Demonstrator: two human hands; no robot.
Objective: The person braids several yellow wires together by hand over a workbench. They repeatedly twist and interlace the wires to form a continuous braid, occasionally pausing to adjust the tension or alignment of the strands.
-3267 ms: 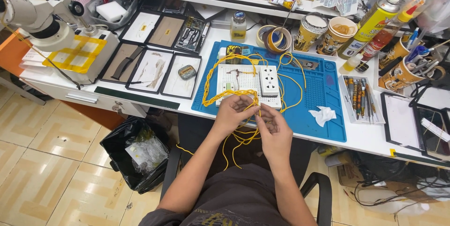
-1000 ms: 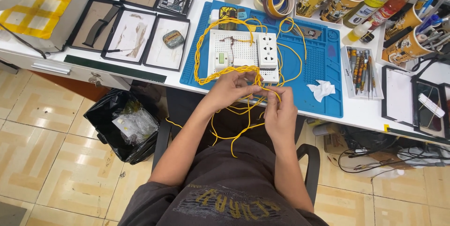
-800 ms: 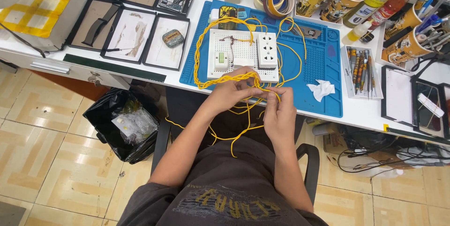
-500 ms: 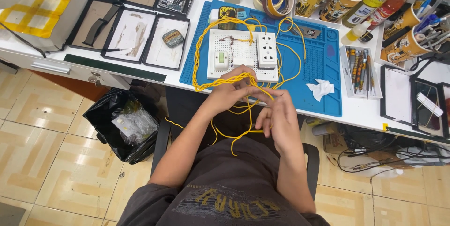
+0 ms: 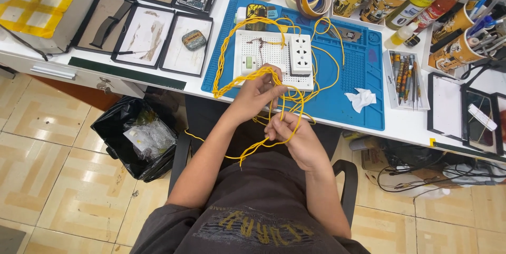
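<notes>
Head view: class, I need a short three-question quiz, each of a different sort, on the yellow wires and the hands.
1. True or false: the left hand grips the twisted yellow wires at the near edge of the blue mat.
2. What does the right hand hold? A) tape roll B) loose yellow wire strands C) crumpled tissue
3. Fill in: the white socket sits on a white ____ board.

Key: 1 true; 2 B; 3 perforated.

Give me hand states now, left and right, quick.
Left hand: closed on the twisted yellow wire at the blue mat's near edge.
Right hand: closed on the wire's loose strands.
</notes>
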